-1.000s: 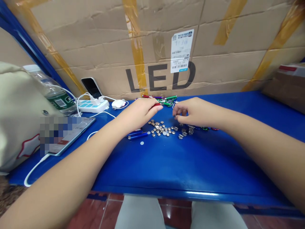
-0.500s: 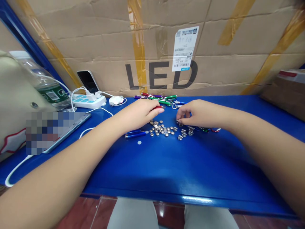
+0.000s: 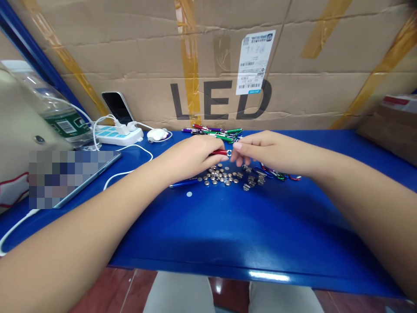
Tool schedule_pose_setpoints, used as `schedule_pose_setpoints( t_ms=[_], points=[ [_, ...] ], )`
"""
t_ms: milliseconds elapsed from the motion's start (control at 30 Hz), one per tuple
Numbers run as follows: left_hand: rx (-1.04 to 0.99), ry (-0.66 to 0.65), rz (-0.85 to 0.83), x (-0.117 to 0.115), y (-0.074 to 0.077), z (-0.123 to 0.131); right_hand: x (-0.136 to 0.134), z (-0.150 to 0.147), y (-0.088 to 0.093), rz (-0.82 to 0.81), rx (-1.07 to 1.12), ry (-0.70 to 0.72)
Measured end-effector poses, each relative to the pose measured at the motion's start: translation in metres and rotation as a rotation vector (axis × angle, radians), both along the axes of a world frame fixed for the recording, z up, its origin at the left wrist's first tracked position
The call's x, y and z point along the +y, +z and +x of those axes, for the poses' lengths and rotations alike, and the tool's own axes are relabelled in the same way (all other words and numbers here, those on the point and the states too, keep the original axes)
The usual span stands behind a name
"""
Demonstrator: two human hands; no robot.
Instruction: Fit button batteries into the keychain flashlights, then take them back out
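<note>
My left hand (image 3: 203,154) is closed round a red penlight (image 3: 220,152), whose silver ring end points right. My right hand (image 3: 257,148) is close to that end, thumb and forefinger pinched together; a small shiny bit shows at the tips, too small to name. Below the hands lies a pile of silver button cells (image 3: 221,176). Beside it on the right are several small metal clip-like pieces (image 3: 250,182). A blue penlight tube (image 3: 184,183) lies under my left wrist. Carabiner clips (image 3: 280,174) in several colours lie partly behind my right hand.
Several coloured penlights (image 3: 215,130) are heaped at the back, against a large cardboard box (image 3: 143,56). On the left of the blue table (image 3: 208,230) are a power strip (image 3: 120,137), a charging cable, a phone (image 3: 117,106), a tablet (image 3: 87,182) and a bottle (image 3: 67,121).
My right hand has moved up and left from the metal pieces to the red penlight's end. More of the penlight now sticks out of my left hand. The view has shifted slightly.
</note>
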State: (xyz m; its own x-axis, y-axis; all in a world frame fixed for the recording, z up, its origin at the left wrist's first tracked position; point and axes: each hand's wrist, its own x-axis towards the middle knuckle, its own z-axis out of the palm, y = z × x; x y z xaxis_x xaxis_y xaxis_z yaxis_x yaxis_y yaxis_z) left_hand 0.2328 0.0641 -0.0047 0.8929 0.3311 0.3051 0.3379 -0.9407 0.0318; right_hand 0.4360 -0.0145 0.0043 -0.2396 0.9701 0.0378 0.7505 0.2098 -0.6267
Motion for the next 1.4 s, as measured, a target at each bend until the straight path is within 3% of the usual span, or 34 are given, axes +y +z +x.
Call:
schedule_pose_setpoints(
  t_ms=[167,533,733,900,1000,1400],
  points=[
    [-0.017,-0.002,0.046,-0.003,0.001,0.002,0.002,0.003,-0.003,-0.025,-0.005,-0.038],
    [0.076,0.005,0.048,-0.004,0.002,0.001,0.0,-0.006,0.0,0.05,-0.12,0.065],
    [0.094,-0.049,-0.117,-0.005,0.004,-0.003,0.0,-0.011,0.0,0.165,-0.262,0.121],
    [0.145,-0.02,-0.36,-0.006,0.01,-0.007,0.002,-0.008,-0.001,0.333,-0.335,0.181],
    [0.165,-0.006,-0.421,-0.006,0.013,-0.008,0.004,-0.006,-0.002,0.422,-0.398,0.215],
    [0.283,-0.017,-0.197,-0.001,0.013,-0.014,0.005,-0.007,-0.006,0.187,-0.465,0.221]
  ],
)
